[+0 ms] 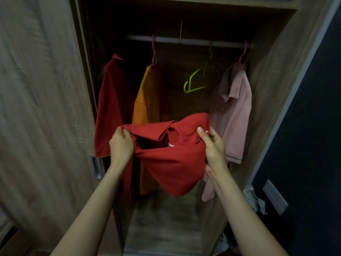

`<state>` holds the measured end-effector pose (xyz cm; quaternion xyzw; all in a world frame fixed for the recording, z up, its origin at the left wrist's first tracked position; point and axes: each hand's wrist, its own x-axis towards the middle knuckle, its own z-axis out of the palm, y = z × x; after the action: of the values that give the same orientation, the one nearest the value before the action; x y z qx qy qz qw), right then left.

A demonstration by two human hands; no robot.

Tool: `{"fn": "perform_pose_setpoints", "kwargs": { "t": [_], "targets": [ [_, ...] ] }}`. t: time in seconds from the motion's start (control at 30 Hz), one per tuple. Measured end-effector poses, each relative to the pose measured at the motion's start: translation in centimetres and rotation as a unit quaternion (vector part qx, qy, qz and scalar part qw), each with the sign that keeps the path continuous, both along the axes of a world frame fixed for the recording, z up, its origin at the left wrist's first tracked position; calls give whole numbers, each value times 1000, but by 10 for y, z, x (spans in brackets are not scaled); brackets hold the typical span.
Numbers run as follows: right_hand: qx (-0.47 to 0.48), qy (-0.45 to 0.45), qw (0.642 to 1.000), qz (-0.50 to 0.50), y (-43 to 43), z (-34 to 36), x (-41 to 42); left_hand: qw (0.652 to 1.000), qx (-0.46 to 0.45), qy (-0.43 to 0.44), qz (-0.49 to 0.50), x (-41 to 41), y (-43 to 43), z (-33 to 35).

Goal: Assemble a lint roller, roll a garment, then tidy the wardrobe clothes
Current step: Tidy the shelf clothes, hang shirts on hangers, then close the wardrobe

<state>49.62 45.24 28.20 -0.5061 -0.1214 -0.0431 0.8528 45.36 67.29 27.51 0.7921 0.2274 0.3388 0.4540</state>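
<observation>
I hold a red polo shirt (171,161) in front of the open wardrobe, bunched and hanging between my hands. My left hand (120,145) grips its left side near the collar. My right hand (214,147) pinches the fabric on the right, thumb on top. A small white label shows inside the neck opening. Behind the shirt, an empty green hanger (193,84) dangles from the rail (184,41).
On the rail hang a dark red shirt (110,108), an orange shirt (147,100) and a pink polo (234,115). The wardrobe door (40,108) stands at the left. A dark wall with a socket plate (275,196) is at the right, above crumpled items on the floor.
</observation>
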Motion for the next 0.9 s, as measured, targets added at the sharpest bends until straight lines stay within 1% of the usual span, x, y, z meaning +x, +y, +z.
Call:
{"fn": "perform_pose_setpoints", "kwargs": {
  "t": [0.07, 0.1, 0.13, 0.17, 0.2, 0.23, 0.27, 0.3, 0.33, 0.4, 0.5, 0.57, 0.63, 0.7, 0.8, 0.87, 0.9],
  "targets": [
    [42, 20, 999, 17, -3, 3, 3, 990, 104, 90, -29, 0, 2, -9],
    [46, 25, 998, 19, -4, 4, 5, 984, 146, 86, -53, -1, -1, -10],
    [43, 26, 999, 21, -4, 6, 7, 980, 172, 44, -90, -3, -7, -9],
    [38, 24, 999, 25, -4, 8, 8, 974, 173, -14, -143, -5, -15, -4],
    [34, 20, 999, 28, -2, 10, 9, 962, 153, -62, -217, -8, -24, 3],
    [31, 15, 999, 30, -1, 12, 11, 942, 129, -90, -297, -11, -33, 10],
    [32, 10, 999, 31, 1, 14, 12, 917, 125, -103, -363, -13, -40, 15],
    [34, 8, 999, 30, 2, 16, 13, 897, 151, -112, -399, -13, -45, 16],
    [38, 9, 999, 26, 2, 17, 14, 885, 198, -123, -403, -10, -48, 14],
    [48, 22, 999, 15, 2, 17, 17, 876, 269, -141, -374, -1, -50, 9],
    [59, 73, 995, 28, -3, 15, 25, 869, 311, -147, -355, 13, -51, 5],
    [45, 91, 993, 61, -10, 15, 32, 850, 346, -138, -372, 20, -50, 6],
    [9, 89, 992, 89, -17, 17, 37, 835, 366, -120, -393, 24, -49, 7],
    [-29, 85, 992, 86, -23, 21, 42, 838, 350, -130, -397, 28, -51, 8],
    [-38, 84, 990, 109, -28, 20, 49, 857, 298, -193, -373, 32, -60, 10],
    [-31, 88, 988, 123, -27, 16, 48, 881, 212, -226, -358, 32, -69, 14],
    [-43, 90, 990, 101, -27, 14, 47, 894, 152, -230, -353, 33, -73, 17]
  ]
}}
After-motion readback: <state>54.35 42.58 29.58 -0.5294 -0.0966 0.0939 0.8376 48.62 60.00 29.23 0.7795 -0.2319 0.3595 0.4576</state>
